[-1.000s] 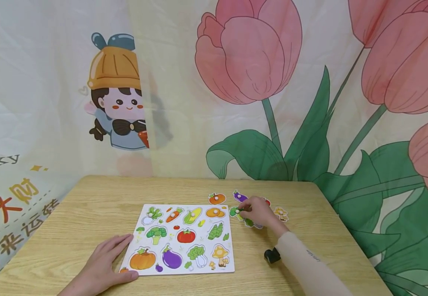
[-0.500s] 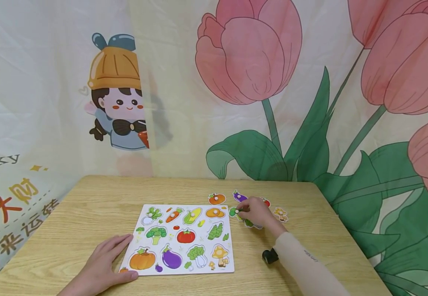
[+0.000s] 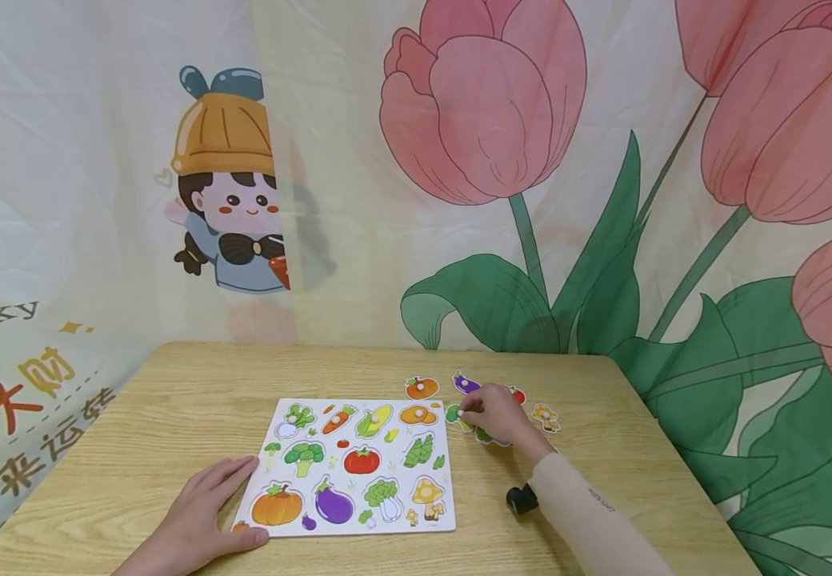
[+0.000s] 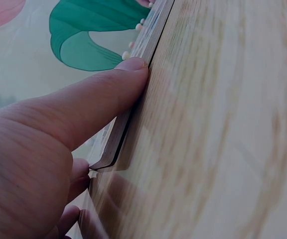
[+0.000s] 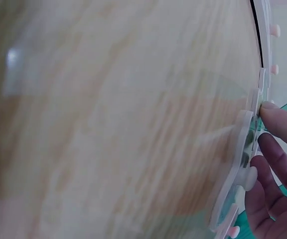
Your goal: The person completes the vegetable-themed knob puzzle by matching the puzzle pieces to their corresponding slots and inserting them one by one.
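A white vegetable puzzle board (image 3: 347, 504) lies flat on the table. My left hand (image 3: 196, 512) rests at its left side, fingers along the left edge and thumb on the near corner; the left wrist view shows the thumb (image 4: 103, 94) against the board's edge. Just right of the board, my right hand (image 3: 500, 412) pinches the knob of a broccoli piece (image 3: 452, 414), partly covered by the fingers. In the right wrist view, thumb and fingers are at the overlapping pieces (image 5: 233, 159). A green piece (image 3: 486, 436) lies beneath the hand, mostly hidden.
Behind the board lie a pumpkin piece (image 3: 422, 388) and an eggplant piece (image 3: 465, 382). A partly hidden tomato piece (image 3: 518, 394) and a mushroom piece (image 3: 546, 416) lie right. A black object (image 3: 522, 500) sits by the right sleeve (image 3: 589, 512). A printed curtain (image 3: 344, 200) hangs behind the table.
My right hand and forearm have shifted very slightly left, and the broccoli piece has moved a little with them. My left hand and the board stay put.
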Demonstrator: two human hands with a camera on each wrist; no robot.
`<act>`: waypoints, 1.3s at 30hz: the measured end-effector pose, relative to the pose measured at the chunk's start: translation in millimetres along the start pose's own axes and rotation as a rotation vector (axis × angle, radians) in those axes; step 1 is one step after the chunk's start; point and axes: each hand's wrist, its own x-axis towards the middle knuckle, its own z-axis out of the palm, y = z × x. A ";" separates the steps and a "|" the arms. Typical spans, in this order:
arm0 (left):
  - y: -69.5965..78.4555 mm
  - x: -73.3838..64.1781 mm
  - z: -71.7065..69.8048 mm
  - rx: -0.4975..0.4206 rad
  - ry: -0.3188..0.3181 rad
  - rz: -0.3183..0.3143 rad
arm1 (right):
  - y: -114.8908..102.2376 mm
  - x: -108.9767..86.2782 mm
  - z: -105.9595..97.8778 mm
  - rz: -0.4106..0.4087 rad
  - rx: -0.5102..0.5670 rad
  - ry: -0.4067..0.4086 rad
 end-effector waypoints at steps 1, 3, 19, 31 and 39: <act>0.1 -0.1 0.0 -0.002 -0.001 -0.002 | -0.3 0.0 -0.3 0.005 0.003 0.001; 0.5 -0.2 0.1 -0.003 -0.003 -0.005 | -1.8 -0.3 -1.4 0.017 0.017 0.008; 2.0 -0.9 -1.0 0.001 0.000 -0.004 | -51.7 -18.3 -4.4 -0.031 0.059 0.089; -0.1 -0.1 0.2 -0.002 0.003 -0.002 | -81.1 -35.9 20.2 0.023 0.142 0.069; 0.3 -0.1 0.5 0.001 0.004 -0.003 | -106.2 -48.9 34.9 -0.005 0.170 0.094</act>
